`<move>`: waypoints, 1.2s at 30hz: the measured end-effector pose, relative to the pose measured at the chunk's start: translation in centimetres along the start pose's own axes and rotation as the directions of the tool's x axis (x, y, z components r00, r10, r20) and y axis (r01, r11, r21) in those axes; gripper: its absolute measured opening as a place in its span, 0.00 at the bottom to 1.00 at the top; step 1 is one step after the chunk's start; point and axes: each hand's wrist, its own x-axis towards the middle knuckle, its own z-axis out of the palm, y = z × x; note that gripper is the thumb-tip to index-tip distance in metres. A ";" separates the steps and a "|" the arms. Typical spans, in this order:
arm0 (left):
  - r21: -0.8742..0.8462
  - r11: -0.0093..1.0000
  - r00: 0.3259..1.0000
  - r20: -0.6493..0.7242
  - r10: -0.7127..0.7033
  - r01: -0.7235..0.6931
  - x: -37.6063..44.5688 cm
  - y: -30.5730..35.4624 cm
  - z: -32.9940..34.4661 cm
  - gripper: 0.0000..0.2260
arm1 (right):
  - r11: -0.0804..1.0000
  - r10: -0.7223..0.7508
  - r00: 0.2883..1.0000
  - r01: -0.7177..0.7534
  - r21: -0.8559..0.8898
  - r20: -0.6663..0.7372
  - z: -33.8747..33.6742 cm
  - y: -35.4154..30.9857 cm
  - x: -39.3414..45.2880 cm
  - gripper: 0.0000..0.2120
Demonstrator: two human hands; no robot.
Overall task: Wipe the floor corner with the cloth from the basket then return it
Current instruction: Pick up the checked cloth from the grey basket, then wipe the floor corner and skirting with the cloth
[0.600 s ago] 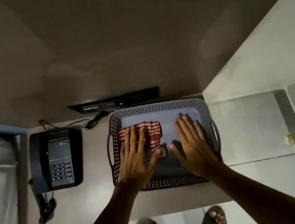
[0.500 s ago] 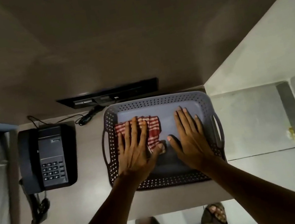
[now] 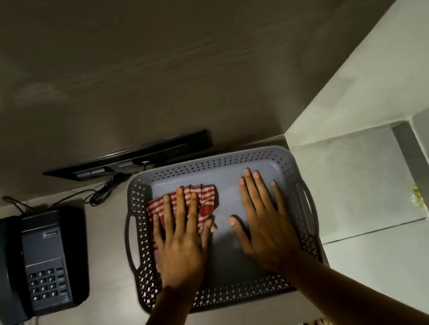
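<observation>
Grey desk (image 3: 115, 320) bears a perforated basket (image 3: 229, 291) — checked cloth (image 3: 208, 197) inside, under the spread left hand (image 3: 180, 246); right hand (image 3: 268, 228) flat, fingers splayed.

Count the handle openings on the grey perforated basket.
2: one in the left wall, one in the right wall of the grey perforated plastic basket. Near wall is partly hidden by forearms.

the left hand (image 3: 181, 248) has slid lower over the cloth (image 3: 208, 203), baring more of it; the right hand (image 3: 268, 227) has spread flatter in the basket (image 3: 138, 192).
</observation>
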 end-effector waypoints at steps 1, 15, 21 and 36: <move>-0.018 1.000 1.000 -0.007 0.002 -0.002 0.0 0.2 -0.4 0.32 | 1.000 0.006 1.000 -0.006 -0.005 0.011 -0.1 0.0 0.0 0.38; -0.507 0.862 0.945 -0.264 -0.192 0.033 -3.1 12.3 -9.5 0.15 | 0.879 0.140 0.930 0.041 0.474 -0.340 -11.2 -0.9 -7.1 0.29; -0.691 0.722 0.985 -0.141 -0.099 -0.027 -6.7 28.5 -8.4 0.18 | 0.820 0.365 0.884 -0.158 0.550 -0.291 -15.4 13.4 -18.8 0.33; -0.837 0.505 0.972 0.233 -0.020 0.211 -8.0 53.8 14.3 0.16 | 0.864 0.354 0.933 -0.351 0.360 0.061 -7.4 43.7 -38.3 0.37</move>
